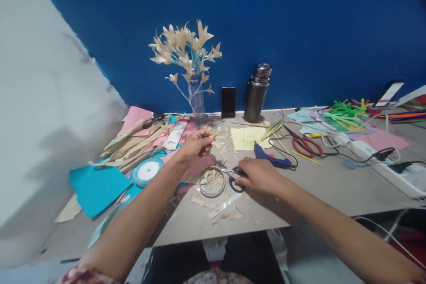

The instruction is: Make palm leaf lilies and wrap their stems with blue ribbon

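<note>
My left hand (pixel 199 145) is closed in a pinch over the middle of the table, with a small pale yellowish piece (pixel 217 134) at its fingertips, too small to make out well. My right hand (pixel 258 174) has its fingers closed around the black handles of small scissors (pixel 237 184), whose blades point left. Just left of the scissors lies a round clear-rimmed tape roll (pixel 212 194) with pale scraps inside it. Cut scraps of dry husk (pixel 203 203) are strewn around it, along with a white strip (pixel 226 205).
Husk flowers stand in a clear bottle (pixel 197 100) beside a phone (pixel 228 102) and a dark flask (pixel 257 93). A blue glue gun (pixel 273 159), red-handled scissors (pixel 306 145) and a power strip (pixel 389 171) lie right. Dry husks (pixel 135 145), ribbon roll (pixel 147 171) and blue sheet (pixel 98 188) lie left.
</note>
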The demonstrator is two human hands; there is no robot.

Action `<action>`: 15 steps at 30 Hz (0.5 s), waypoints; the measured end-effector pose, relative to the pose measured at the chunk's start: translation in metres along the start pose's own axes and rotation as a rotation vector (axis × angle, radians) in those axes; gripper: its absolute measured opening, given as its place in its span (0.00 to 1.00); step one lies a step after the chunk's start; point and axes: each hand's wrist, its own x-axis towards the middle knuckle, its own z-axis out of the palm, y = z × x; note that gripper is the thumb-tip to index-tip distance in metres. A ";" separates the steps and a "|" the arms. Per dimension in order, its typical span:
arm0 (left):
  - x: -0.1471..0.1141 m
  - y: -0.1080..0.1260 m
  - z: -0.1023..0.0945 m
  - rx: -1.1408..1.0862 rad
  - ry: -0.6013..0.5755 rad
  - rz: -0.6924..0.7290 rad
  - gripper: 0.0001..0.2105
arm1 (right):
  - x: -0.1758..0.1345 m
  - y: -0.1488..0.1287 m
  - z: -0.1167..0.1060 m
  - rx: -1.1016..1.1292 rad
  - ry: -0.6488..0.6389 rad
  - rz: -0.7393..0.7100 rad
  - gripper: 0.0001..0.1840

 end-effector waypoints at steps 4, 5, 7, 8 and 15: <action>0.000 -0.015 -0.013 0.019 0.036 0.039 0.18 | 0.001 -0.009 -0.003 -0.058 -0.029 0.014 0.12; 0.000 -0.018 -0.014 0.014 0.032 0.038 0.18 | 0.001 -0.011 -0.003 -0.072 -0.035 0.014 0.12; 0.000 -0.021 -0.015 -0.020 0.008 0.035 0.17 | 0.001 -0.013 -0.002 -0.085 -0.051 0.023 0.10; -0.001 -0.022 -0.015 -0.049 -0.012 0.035 0.17 | 0.000 -0.013 -0.001 -0.085 -0.058 0.037 0.08; -0.007 -0.012 -0.016 -0.295 -0.105 0.016 0.16 | -0.020 0.014 0.000 0.479 -0.110 0.202 0.05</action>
